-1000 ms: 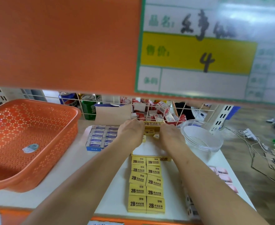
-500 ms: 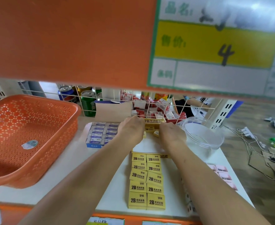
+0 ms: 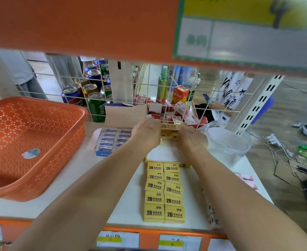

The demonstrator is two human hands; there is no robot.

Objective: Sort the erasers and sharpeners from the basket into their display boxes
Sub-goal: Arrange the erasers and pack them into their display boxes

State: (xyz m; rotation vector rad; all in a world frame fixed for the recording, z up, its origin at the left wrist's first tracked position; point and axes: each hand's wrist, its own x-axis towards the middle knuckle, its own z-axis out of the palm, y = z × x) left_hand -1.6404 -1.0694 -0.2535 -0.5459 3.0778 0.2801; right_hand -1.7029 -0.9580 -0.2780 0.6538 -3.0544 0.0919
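1. The left hand [image 3: 146, 132] and right hand [image 3: 192, 137] reached to the far end of the yellow display box [image 3: 164, 154]. They flanked and touched a small row of yellow erasers [image 3: 169, 136] stood there. The fingers bent away behind the backs of the hands, so a grip could not be told.
2. The near part of that box showed a bare white floor.
3. Just in front of it, loose 2B erasers [image 3: 164, 191] lay in two columns on the white shelf [image 3: 71, 171].
4. A box of blue-and-white erasers [image 3: 111, 140] sat just left of the left hand.
5. The orange basket [image 3: 40, 104] stood at the left of the shelf, and a clear plastic tub [image 3: 227, 140] at the right.
6. A wire grid [image 3: 72, 82] closed the back; drink cans [image 3: 92, 91] and small red-and-white boxes [image 3: 167, 109] lay behind it.
7. An orange shelf with a price sign [image 3: 248, 38] hung overhead.
8. On the floor at right lay a power strip [image 3: 272, 140] and cables.
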